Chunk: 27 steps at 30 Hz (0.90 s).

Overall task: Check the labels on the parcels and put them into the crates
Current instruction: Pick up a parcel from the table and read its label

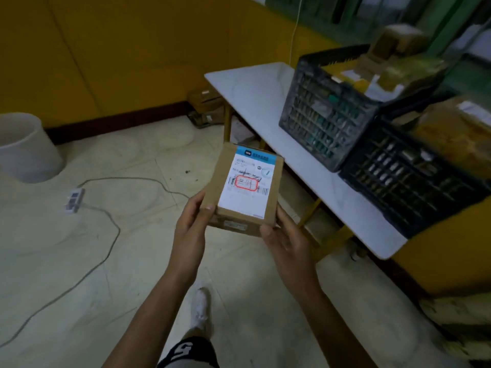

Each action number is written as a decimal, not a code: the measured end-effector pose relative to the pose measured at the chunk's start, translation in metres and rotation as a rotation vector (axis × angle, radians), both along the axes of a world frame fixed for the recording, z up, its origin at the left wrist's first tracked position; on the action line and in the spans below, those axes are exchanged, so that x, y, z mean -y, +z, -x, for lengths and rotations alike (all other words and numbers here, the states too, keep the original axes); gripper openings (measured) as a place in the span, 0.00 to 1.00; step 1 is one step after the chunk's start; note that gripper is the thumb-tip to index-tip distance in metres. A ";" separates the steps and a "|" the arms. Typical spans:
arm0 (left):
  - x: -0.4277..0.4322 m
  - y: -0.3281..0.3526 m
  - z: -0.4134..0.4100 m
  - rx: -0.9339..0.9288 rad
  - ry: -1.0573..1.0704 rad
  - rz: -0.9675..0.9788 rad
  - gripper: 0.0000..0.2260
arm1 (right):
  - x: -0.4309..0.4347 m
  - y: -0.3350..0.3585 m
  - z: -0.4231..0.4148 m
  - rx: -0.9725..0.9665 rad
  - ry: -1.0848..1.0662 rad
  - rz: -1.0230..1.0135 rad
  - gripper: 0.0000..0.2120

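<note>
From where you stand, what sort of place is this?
Probably a parcel sorting room: left hand and right hand hold a labelled parcel; a far crate and near crate with parcels sit on a white table.

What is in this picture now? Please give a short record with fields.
parcel: cardboard box, label facing up, held in the air
left hand: grips the parcel's near left corner
right hand: grips the parcel's near right corner
crates: far crate and near crate on the white table, both holding parcels
step: label check; parcel not yet in a crate
</note>
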State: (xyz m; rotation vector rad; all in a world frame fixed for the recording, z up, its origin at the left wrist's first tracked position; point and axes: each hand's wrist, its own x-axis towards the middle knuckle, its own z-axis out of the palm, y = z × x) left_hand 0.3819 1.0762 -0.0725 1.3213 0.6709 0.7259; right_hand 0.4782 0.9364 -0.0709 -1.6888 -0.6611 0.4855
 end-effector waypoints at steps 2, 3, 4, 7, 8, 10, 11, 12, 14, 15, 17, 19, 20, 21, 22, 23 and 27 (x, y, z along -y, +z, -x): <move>-0.045 0.006 -0.037 0.004 -0.046 -0.021 0.14 | -0.039 0.002 -0.030 0.000 -0.045 0.008 0.27; -0.065 0.009 -0.054 0.002 -0.076 -0.036 0.15 | -0.056 0.005 -0.044 -0.007 -0.074 0.010 0.27; -0.085 0.013 -0.072 0.004 -0.105 -0.059 0.16 | -0.071 0.008 -0.058 -0.011 -0.106 0.001 0.27; -0.135 0.027 -0.129 0.013 -0.196 -0.126 0.16 | -0.111 0.016 -0.100 0.012 -0.206 -0.029 0.27; -0.147 0.032 -0.148 0.024 -0.232 -0.132 0.16 | -0.121 0.019 -0.113 0.004 -0.241 -0.040 0.27; -0.163 0.041 -0.185 0.055 -0.319 -0.147 0.17 | -0.134 0.023 -0.138 0.006 -0.312 -0.064 0.27; -0.170 0.044 -0.203 0.064 -0.354 -0.158 0.18 | -0.139 0.025 -0.151 0.015 -0.347 -0.067 0.27; -0.176 0.047 -0.223 0.070 -0.379 -0.162 0.19 | -0.144 0.027 -0.165 0.026 -0.382 -0.066 0.27; -0.188 0.050 -0.264 0.080 -0.425 -0.161 0.20 | -0.153 0.030 -0.195 0.060 -0.448 -0.072 0.26; -0.193 0.052 -0.285 0.082 -0.445 -0.164 0.20 | -0.157 0.031 -0.211 0.077 -0.482 -0.081 0.25; -0.202 0.055 -0.327 0.081 -0.467 -0.181 0.19 | -0.164 0.035 -0.246 0.106 -0.542 -0.100 0.23; -0.209 0.060 -0.369 0.080 -0.473 -0.202 0.18 | -0.170 0.041 -0.284 0.148 -0.571 -0.126 0.22; -0.212 0.063 -0.390 0.088 -0.475 -0.215 0.18 | -0.173 0.045 -0.304 0.159 -0.576 -0.143 0.22; -0.215 0.067 -0.411 0.097 -0.476 -0.224 0.17 | -0.176 0.049 -0.324 0.163 -0.579 -0.155 0.23; -0.218 0.072 -0.432 0.107 -0.481 -0.232 0.17 | -0.178 0.053 -0.345 0.171 -0.581 -0.161 0.23; -0.222 0.078 -0.452 0.117 -0.488 -0.246 0.17 | -0.181 0.060 -0.364 0.183 -0.582 -0.165 0.24; -0.235 0.098 -0.526 0.148 -0.481 -0.361 0.18 | -0.194 0.087 -0.437 0.250 -0.580 -0.163 0.23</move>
